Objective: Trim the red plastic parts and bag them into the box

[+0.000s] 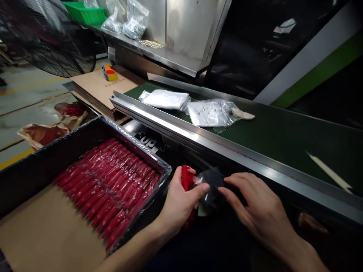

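My left hand (180, 202) is closed around a slim red item (185, 178), its exact kind hidden by the fingers. The left thumb also presses on a small clear plastic bag (211, 183) beside it. At the far edge of that bag, my right hand (256, 209) has its thumb and index fingertip close together, pinching the film. More red appears below the left palm, partly covered. To the left, a box (136, 145) lined with plastic holds rows of red items (113, 181) in clear sleeves, with small metal rings or rivets showing.
A conveyor with a green belt (269, 147) and metal rail runs beyond my hands, carrying plastic bag packs (167, 99) and a pale strip (329, 172). Cardboard sheets (96, 81) bear a tape roll (110, 74). A fan (51, 41), paper bags (42, 134) and a green bin (85, 14) stand left.
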Motion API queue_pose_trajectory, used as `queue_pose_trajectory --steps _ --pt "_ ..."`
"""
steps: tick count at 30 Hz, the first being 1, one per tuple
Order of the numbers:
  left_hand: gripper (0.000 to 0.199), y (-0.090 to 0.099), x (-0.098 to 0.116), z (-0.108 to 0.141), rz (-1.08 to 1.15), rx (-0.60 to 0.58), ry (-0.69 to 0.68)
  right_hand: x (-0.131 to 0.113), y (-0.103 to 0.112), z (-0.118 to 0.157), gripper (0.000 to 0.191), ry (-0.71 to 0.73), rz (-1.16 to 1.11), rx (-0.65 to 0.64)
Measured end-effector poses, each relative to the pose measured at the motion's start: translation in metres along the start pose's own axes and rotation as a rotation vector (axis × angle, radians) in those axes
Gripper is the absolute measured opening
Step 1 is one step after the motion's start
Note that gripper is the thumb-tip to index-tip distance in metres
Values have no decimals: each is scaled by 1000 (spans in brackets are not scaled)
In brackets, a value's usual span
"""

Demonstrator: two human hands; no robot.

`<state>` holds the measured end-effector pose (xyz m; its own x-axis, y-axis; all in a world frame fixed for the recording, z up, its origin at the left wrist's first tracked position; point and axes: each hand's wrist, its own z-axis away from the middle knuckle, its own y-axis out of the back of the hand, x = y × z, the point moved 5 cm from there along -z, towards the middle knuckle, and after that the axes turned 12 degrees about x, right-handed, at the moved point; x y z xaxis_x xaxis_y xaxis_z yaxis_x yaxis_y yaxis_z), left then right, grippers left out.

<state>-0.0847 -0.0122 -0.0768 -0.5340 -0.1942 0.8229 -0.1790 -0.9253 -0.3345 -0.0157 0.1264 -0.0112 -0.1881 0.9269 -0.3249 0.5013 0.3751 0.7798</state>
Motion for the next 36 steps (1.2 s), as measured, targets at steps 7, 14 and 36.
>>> queue_pose_trajectory --steps 7,14,36 --pt "41 -11 -20 34 -101 -259 124 -14 -10 47 18 -589 -533 -277" --pt "23 -24 -26 41 -554 -157 -284 -1 14 78 15 -506 -175 119" --pt "13 -5 -51 -14 -710 -62 -376 -35 80 113 16 -124 65 371"
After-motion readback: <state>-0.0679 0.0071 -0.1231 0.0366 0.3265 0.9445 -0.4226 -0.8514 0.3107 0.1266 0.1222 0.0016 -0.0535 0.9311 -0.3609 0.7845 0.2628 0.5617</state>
